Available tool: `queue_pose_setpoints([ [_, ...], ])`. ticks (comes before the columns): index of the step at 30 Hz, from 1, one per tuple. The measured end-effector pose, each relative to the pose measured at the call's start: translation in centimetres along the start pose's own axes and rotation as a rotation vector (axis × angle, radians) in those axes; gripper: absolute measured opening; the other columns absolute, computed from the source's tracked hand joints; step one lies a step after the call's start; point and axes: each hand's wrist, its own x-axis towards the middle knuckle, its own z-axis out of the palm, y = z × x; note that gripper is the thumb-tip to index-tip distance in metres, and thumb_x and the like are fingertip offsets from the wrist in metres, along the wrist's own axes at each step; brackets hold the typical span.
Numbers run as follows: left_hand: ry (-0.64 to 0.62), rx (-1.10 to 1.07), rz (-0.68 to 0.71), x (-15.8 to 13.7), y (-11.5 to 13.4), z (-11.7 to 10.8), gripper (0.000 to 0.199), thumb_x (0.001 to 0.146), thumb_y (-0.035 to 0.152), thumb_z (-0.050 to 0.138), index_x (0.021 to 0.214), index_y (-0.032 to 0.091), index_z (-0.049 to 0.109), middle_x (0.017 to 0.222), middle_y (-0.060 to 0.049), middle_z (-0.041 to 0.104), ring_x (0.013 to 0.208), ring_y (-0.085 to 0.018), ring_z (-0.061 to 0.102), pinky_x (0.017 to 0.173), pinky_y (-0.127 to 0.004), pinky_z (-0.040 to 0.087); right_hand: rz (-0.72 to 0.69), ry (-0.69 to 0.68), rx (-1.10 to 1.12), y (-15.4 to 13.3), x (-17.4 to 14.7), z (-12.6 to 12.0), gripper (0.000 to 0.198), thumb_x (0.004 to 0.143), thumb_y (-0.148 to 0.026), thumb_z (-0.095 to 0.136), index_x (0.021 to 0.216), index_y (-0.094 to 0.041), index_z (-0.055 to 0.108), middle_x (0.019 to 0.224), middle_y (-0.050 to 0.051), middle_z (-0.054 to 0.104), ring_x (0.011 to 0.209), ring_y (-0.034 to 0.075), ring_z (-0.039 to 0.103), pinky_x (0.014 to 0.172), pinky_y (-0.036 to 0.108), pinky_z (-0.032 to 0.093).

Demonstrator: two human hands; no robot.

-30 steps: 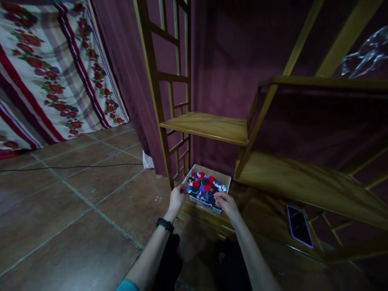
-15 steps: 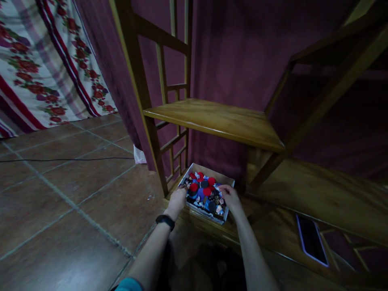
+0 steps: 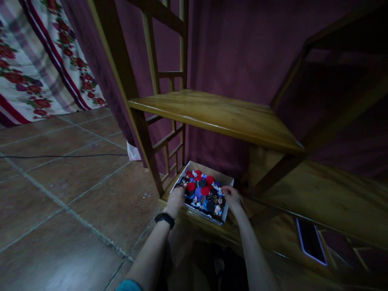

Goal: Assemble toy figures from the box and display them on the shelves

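Observation:
A shallow cardboard box sits on the low wooden ledge, filled with small figurines that have red, blue and black round parts. At the box's left side, my left hand, with a black band on the wrist, has its fingers curled over the rim. My right hand is closed at the opposite side, its fingertips over the right rim. The undersides of both hands are hidden, and the fingertips are too dark and small to see finely.
Above the box juts a wooden shelf, joined to a lattice upright on the left. A phone lies on the ledge to the right. Purple curtain hangs behind. A thin cable crosses the tiled floor.
The view has shifted slightly, so the upper shelf looks larger and closer. Both hands stay at the sides of the box, with little visible movement.

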Motion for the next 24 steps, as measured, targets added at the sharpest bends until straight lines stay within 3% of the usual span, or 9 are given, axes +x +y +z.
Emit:
queue_pose_setpoints([
  [7, 0.037, 0.111, -0.004, 0.1, 1.1, -0.2, 0.042, 0.074, 0.006, 0.047, 0.114, 0.014, 0.053, 0.107, -0.015, 0.058, 0.105, -0.023, 0.052, 0.086, -0.031, 0.041, -0.014, -0.135, -0.161, 0.6, -0.1, 1.0, 0.025, 0.076, -0.022, 0.042, 0.084, -0.026, 0.065, 0.087, -0.001, 0.067, 0.084, 0.016, 0.060, 0.076, 0.027, 0.044],
  [14, 0.120, 0.075, -0.055, -0.6, 2.5, -2.1, 0.030, 0.070, 0.010, 0.052, 0.097, 0.016, 0.062, 0.097, -0.014, 0.060, 0.097, -0.027, 0.054, 0.077, -0.033, 0.043, -0.066, -0.221, -0.235, 1.4, -0.2, 2.1, 0.024, 0.078, -0.019, 0.045, 0.087, -0.027, 0.066, 0.093, -0.001, 0.067, 0.088, 0.016, 0.060, 0.079, 0.027, 0.044],
  [17, 0.082, -0.164, -0.082, -0.2, 2.9, -2.6, 0.027, 0.063, 0.015, 0.061, 0.090, 0.019, 0.065, 0.081, -0.008, 0.063, 0.086, -0.024, 0.058, 0.070, -0.029, 0.042, -0.069, -0.220, -0.287, 1.4, -0.4, 1.9, 0.024, 0.079, -0.019, 0.045, 0.089, -0.027, 0.065, 0.094, -0.001, 0.067, 0.088, 0.016, 0.060, 0.079, 0.027, 0.044],
  [20, -0.013, -0.597, -0.168, 0.3, 3.1, -2.8, 0.021, 0.060, 0.017, 0.064, 0.081, 0.018, 0.065, 0.059, 0.000, 0.058, 0.065, -0.016, 0.056, 0.058, -0.023, 0.041, -0.098, -0.286, -0.326, 1.0, -0.8, 2.0, 0.025, 0.080, -0.018, 0.044, 0.092, -0.027, 0.065, 0.093, -0.001, 0.066, 0.088, 0.015, 0.059, 0.078, 0.027, 0.043],
  [24, -0.096, -1.176, -0.363, 0.3, 3.4, -3.2, 0.024, 0.060, 0.016, 0.064, 0.084, 0.016, 0.062, 0.060, 0.001, 0.057, 0.055, -0.010, 0.051, 0.055, -0.022, 0.042, -0.202, -0.394, -0.406, -0.3, -2.1, 2.6, 0.027, 0.081, -0.016, 0.044, 0.094, -0.026, 0.065, 0.097, 0.001, 0.063, 0.092, 0.015, 0.057, 0.081, 0.025, 0.040],
])
